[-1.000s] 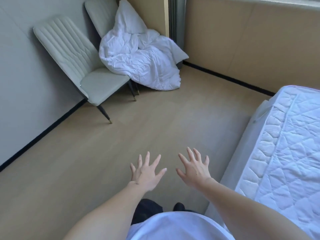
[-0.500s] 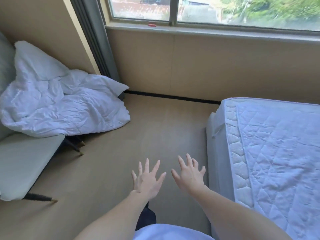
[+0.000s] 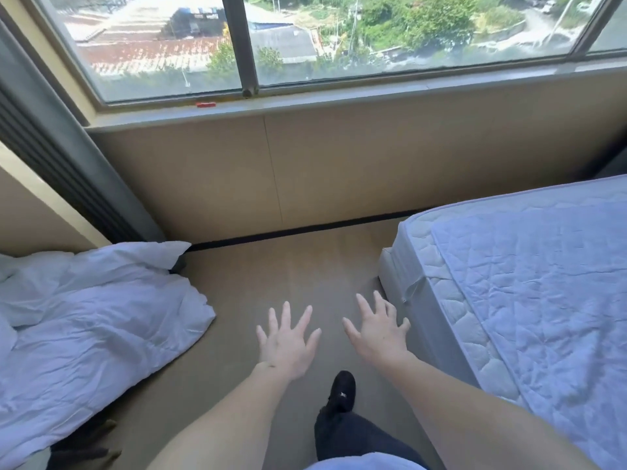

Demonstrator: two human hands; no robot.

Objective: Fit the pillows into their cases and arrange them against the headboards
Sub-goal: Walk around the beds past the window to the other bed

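Reaching forward over the floor [image 3: 271, 266], the left hand [image 3: 288, 340] and right hand [image 3: 378, 334] hover with fingers spread straight, holding nothing. White crumpled bedding [image 3: 91, 320] lies heaped at the left; whether it includes a pillow or case cannot be told. A bare quilted mattress [image 3: 543, 283] sits at the right, below the window [image 3: 305, 39].

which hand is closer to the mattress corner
Right. The right hand hovers open just left of the mattress corner, nearly alongside its edge. The left hand hovers open farther left over the floor, between the mattress and the white duvet.
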